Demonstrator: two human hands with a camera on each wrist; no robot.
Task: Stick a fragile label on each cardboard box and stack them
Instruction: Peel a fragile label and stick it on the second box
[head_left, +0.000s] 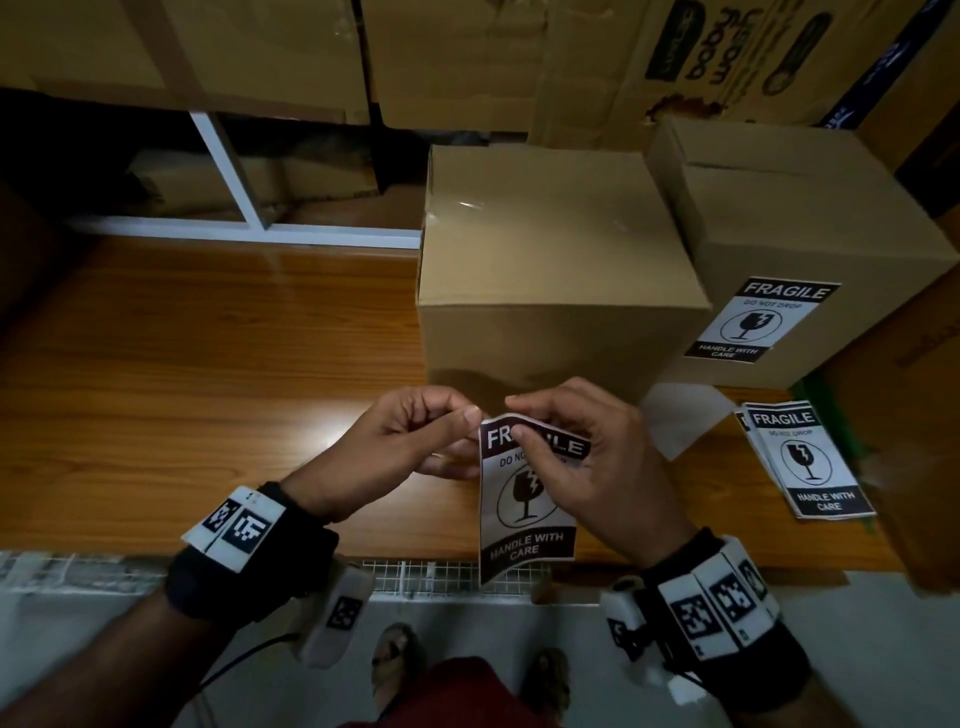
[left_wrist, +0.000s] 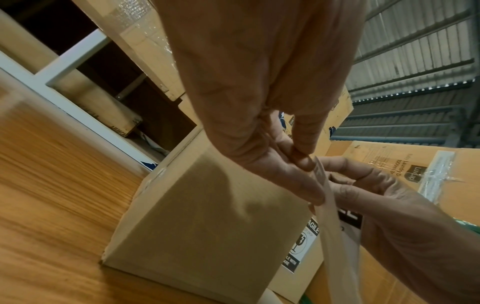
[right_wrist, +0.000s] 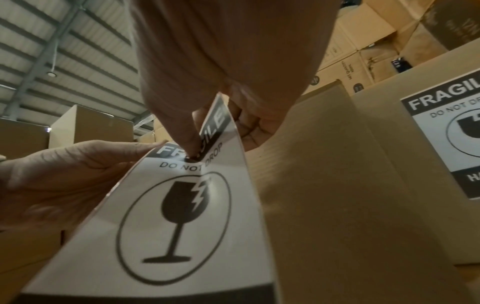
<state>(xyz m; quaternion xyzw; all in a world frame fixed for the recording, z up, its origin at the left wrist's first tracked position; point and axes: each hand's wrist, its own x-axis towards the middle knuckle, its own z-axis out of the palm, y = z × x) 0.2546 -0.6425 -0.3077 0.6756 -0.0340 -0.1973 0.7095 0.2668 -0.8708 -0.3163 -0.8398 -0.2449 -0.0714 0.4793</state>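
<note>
Both hands' fingers (head_left: 470, 415) pinch the fragile label (head_left: 524, 499) top.

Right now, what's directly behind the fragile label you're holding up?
Behind the held label stands the plain cardboard box, its front face bare. The left hand and right hand pinch the label's top edge. The box's lower front edge is hidden.

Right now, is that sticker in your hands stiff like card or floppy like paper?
Probably floppy: the fragile label curves and its bottom hangs loose below the left hand and right hand, which pinch its top. It is likely very light. The top corner looks as if it is peeling, so it may cling to fingers.
</note>
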